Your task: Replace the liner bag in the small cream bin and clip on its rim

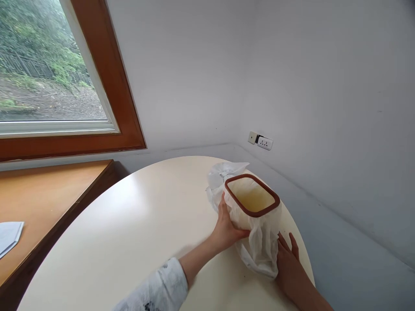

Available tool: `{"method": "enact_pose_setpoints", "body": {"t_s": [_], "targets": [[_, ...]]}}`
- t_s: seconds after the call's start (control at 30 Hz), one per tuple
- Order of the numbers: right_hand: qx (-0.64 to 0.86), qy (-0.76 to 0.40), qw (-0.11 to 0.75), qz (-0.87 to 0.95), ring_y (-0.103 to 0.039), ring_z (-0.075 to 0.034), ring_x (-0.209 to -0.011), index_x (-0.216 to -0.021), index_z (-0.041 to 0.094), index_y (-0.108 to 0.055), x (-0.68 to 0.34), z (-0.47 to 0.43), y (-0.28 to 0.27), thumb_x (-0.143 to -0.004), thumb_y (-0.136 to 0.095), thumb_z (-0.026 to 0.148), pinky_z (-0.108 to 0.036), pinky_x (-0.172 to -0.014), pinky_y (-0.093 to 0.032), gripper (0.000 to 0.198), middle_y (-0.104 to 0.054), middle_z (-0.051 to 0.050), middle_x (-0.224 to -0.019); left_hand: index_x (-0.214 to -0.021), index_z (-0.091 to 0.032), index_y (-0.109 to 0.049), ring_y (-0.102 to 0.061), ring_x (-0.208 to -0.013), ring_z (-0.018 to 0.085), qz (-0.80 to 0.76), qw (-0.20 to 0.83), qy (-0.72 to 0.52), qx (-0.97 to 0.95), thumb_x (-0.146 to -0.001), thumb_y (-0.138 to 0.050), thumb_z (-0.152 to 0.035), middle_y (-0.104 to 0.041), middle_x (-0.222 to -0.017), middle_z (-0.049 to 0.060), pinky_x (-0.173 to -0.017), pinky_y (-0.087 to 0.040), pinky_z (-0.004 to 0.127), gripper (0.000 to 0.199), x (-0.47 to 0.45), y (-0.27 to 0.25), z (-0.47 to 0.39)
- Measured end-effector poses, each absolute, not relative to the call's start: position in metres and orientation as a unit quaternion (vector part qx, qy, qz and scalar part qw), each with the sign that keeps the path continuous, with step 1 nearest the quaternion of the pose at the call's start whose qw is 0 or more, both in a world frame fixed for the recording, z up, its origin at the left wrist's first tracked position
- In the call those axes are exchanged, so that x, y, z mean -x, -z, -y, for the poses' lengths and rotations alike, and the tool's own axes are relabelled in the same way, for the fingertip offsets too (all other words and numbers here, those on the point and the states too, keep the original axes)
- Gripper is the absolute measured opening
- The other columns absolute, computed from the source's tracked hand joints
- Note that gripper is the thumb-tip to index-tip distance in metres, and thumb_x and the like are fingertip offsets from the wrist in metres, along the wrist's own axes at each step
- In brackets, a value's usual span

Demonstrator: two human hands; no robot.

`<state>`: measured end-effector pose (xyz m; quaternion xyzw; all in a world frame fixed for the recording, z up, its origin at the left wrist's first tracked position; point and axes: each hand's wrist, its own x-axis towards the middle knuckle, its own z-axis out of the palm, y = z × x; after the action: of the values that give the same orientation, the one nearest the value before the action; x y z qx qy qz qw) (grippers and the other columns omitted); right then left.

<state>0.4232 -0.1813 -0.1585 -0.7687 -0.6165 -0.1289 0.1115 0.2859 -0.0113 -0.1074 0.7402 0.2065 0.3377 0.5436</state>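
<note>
A small trash bin (pixel 252 199) with a brown rounded-rectangular rim stands on the round cream table. A thin white plastic bag lines it, and the loose part of the bag (pixel 261 248) hangs in folds over the outside. My left hand (pixel 228 228) grips the bin's near left side through the bag, thumb and fingers spread around it. Low on the right, my right hand (pixel 288 259) touches the bag's edge with its fingers apart; part of its fingertips is hidden by the bag. More of the bag bunches up behind the bin's left side.
The round table (pixel 155 216) reaches close to the corner of the walls. At the left stands a brown wooden surface (pixel 58 190) with a folded white paper (pixel 9 235) on it. A wall socket (pixel 265 143) and a wood-framed window (pixel 106 77) are behind.
</note>
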Motion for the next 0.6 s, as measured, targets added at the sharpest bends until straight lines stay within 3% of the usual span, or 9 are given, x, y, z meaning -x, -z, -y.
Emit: {"method": "enact_pose_setpoints", "body": {"t_s": [0.1,0.2,0.33,0.47,0.6], "targets": [[0.767,0.114,0.121,0.620,-0.035,-0.034,-0.127,-0.124,0.023,-0.053,-0.423,0.181,0.158,-0.061,-0.047,0.008,-0.061,-0.106,-0.012,0.065,-0.056,-0.009,-0.124,-0.140,-0.024,0.011,-0.009,-0.135,0.031,-0.210,0.530,-0.345,-0.746,-0.047,-0.081,-0.033,-0.010,-0.145,0.015,-0.109,-0.016,0.047,0.131,-0.296,0.110,0.005],[0.754,0.085,0.124,0.639,-0.040,-0.034,-0.123,-0.117,0.025,-0.058,-0.424,0.178,0.154,-0.064,-0.049,0.013,-0.064,-0.104,-0.013,0.055,-0.059,-0.008,-0.119,-0.140,-0.025,0.009,-0.010,-0.134,0.031,-0.219,0.510,-0.350,-0.754,-0.046,-0.081,-0.035,-0.012,-0.144,0.015,-0.109,-0.016,0.047,0.131,-0.304,0.116,0.002],[0.745,0.046,0.139,0.651,-0.050,-0.030,-0.115,-0.110,0.028,-0.061,-0.422,0.171,0.144,-0.073,-0.046,0.021,-0.062,-0.100,-0.028,0.040,-0.061,-0.005,-0.117,-0.140,-0.024,0.007,-0.012,-0.134,0.031,-0.235,0.490,-0.363,-0.757,-0.046,-0.081,-0.035,-0.017,-0.142,0.016,-0.108,-0.016,0.046,0.130,-0.314,0.121,0.003],[0.766,0.029,0.188,0.614,-0.048,-0.029,-0.117,-0.109,0.024,-0.062,-0.417,0.165,0.135,-0.075,-0.047,0.025,-0.052,-0.091,-0.044,0.037,-0.060,-0.007,-0.118,-0.141,-0.021,0.005,-0.012,-0.133,0.031,-0.247,0.474,-0.373,-0.758,-0.047,-0.080,-0.038,-0.016,-0.142,0.017,-0.108,-0.016,0.045,0.127,-0.323,0.121,0.003],[0.796,-0.035,0.245,0.552,-0.042,-0.028,-0.121,-0.108,0.024,-0.062,-0.418,0.156,0.136,-0.077,-0.045,0.028,-0.047,-0.092,-0.044,0.036,-0.059,-0.006,-0.118,-0.141,-0.022,0.005,-0.014,-0.133,0.032,-0.265,0.453,-0.383,-0.760,-0.049,-0.079,-0.041,-0.019,-0.141,0.016,-0.108,-0.015,0.046,0.126,-0.330,0.123,-0.002]]}}
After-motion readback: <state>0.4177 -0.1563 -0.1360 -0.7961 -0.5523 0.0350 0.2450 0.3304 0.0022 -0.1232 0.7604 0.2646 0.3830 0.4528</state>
